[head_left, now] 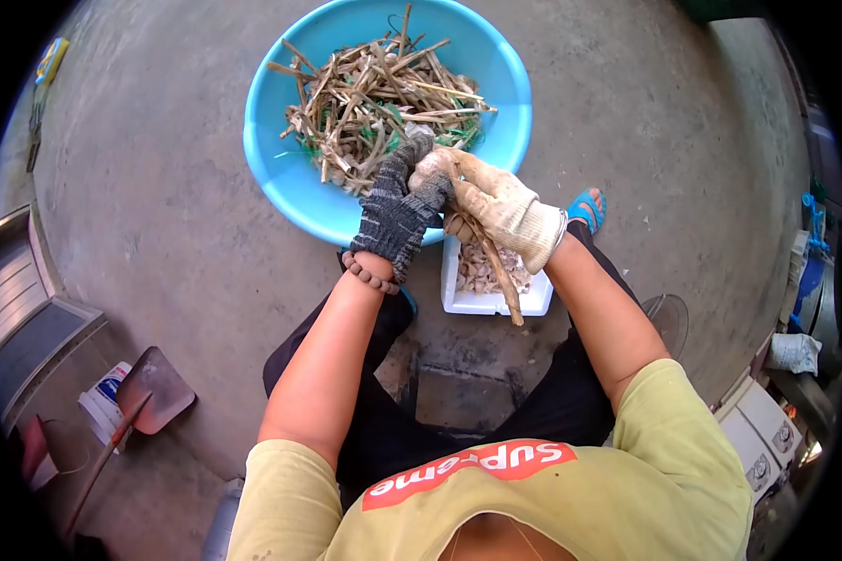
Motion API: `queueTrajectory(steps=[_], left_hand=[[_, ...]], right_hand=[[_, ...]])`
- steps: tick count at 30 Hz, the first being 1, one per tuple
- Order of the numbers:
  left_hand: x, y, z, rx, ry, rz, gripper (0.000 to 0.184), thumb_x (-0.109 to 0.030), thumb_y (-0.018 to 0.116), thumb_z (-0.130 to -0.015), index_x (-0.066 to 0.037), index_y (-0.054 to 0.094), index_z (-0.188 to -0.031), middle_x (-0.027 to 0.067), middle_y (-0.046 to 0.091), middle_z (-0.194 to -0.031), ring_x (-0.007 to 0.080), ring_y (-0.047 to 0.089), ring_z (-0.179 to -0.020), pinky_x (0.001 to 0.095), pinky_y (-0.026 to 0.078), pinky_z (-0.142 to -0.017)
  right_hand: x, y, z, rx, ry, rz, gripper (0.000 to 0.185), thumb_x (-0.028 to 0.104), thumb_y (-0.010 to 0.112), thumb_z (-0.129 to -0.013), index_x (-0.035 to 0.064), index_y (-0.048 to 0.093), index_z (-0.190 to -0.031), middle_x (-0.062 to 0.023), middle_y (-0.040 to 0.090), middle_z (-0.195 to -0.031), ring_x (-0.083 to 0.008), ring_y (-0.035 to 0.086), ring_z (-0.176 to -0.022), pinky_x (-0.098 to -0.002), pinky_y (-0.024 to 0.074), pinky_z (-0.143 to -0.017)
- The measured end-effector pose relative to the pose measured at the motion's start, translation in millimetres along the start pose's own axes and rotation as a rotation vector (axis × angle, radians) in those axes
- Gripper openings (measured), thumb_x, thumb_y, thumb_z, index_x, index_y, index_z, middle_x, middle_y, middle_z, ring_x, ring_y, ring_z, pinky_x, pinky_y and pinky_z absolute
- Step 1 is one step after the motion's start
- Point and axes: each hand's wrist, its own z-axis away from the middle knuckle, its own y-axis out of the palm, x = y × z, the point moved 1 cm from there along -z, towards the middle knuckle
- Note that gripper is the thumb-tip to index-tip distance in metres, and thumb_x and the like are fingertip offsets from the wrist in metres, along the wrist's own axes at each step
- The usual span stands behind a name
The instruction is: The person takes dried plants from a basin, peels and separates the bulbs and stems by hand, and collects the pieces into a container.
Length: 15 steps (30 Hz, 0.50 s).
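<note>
My left hand [395,213], in a dark grey knitted glove, meets my right hand [503,198], in a soiled cream glove, over the near rim of the light blue basin [512,103]. Both are closed around the head end of a dried garlic stalk [501,271]; the bulb itself is mostly hidden by the fingers. The stalk slants down toward me, over a white foam box [496,305] that holds loose garlic cloves [477,271]. A tangle of dry garlic stalks [365,93], with bulbs and bits of green netting, lies in the basin.
Concrete floor surrounds the basin. A shovel [155,388] leans by a white bucket [103,407] at the left. On the right are a white bag [795,353] and pale boxes [757,435]. My sandalled foot [587,208] is just right of the basin.
</note>
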Motion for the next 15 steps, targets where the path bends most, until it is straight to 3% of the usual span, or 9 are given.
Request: queueTrajectory(steps=[2, 7, 10, 12, 15], left_hand=[[1, -2, 1, -0.026, 0.097, -0.327, 0.041, -0.021, 0.061, -0.078, -0.003, 0.048, -0.114, 0.0116, 0.056, -0.102, 0.0165, 0.055, -0.087, 0.0277, 0.048, -0.070], [-10, 2, 9, -0.117, -0.036, -0.191, 0.036, -0.026, 0.056, -0.081, -0.003, 0.051, -0.108, 0.0111, 0.058, -0.093, 0.0177, 0.056, -0.080, 0.0287, 0.047, -0.069], [9, -5, 3, -0.127, -0.098, -0.105, 0.032, -0.018, 0.057, -0.078, -0.004, 0.052, -0.106, 0.0134, 0.057, -0.096, 0.0227, 0.055, -0.086, 0.0314, 0.046, -0.075], [18, -11, 0, -0.032, 0.303, -0.772, 0.033, -0.009, 0.058, -0.072, -0.004, 0.052, -0.104, 0.0155, 0.055, -0.101, 0.0292, 0.052, -0.094, 0.0356, 0.043, -0.081], [18, -9, 1, -0.048, 0.323, -0.830, 0.038, -0.004, 0.058, -0.066, -0.006, 0.053, -0.104, 0.0158, 0.053, -0.105, 0.0324, 0.048, -0.101, 0.0382, 0.040, -0.085]], right_hand=[[-9, 1, 0, 0.045, 0.011, 0.092, 0.038, 0.020, 0.042, -0.090, 0.0062, 0.035, -0.125, -0.0050, 0.056, -0.072, -0.0098, 0.052, -0.055, -0.0221, 0.0416, -0.046], [-1, 10, 2, 0.043, 0.035, 0.010, 0.039, 0.021, 0.045, -0.089, 0.0056, 0.037, -0.124, -0.0035, 0.056, -0.074, -0.0086, 0.050, -0.055, -0.0216, 0.0403, -0.046], [11, 20, 7, -0.011, 0.062, 0.022, 0.037, 0.021, 0.048, -0.088, 0.0051, 0.040, -0.120, -0.0024, 0.056, -0.075, -0.0077, 0.048, -0.056, -0.0210, 0.0397, -0.047], [13, 24, 10, -0.047, 0.079, 0.001, 0.034, 0.021, 0.049, -0.087, 0.0048, 0.043, -0.117, -0.0020, 0.055, -0.076, -0.0074, 0.047, -0.056, -0.0208, 0.0395, -0.048], [12, 25, 9, -0.030, 0.102, 0.066, 0.028, 0.019, 0.050, -0.086, 0.0041, 0.047, -0.109, -0.0013, 0.054, -0.074, -0.0075, 0.046, -0.057, -0.0219, 0.0396, -0.050]])
